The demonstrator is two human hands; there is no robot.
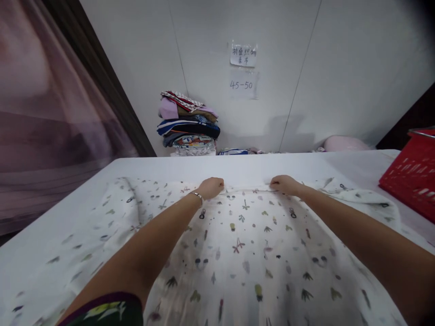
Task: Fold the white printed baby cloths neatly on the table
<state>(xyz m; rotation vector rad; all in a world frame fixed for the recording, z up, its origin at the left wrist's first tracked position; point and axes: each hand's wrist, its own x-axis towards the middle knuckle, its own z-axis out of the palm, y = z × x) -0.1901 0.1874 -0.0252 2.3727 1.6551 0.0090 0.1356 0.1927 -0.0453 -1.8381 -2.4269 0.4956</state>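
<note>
A large white cloth [251, 235] printed with small plants and sunglasses lies spread over the table and runs down toward me. My left hand [211, 186] is closed on its far edge, a little left of the middle. To the right, my right hand [285, 184] pinches the same edge, with a short straight stretch of hem between the two hands. Both outer sides of the cloth lie in loose folds on the table. A bracelet [197, 196] circles my left wrist.
Behind the white table [244, 167] stands a stack of folded fabrics [188, 122] against the wall. A red basket [411, 174] is at the right edge. Paper signs [243, 54] hang on the wall, and a pinkish curtain [50, 113] hangs at the left.
</note>
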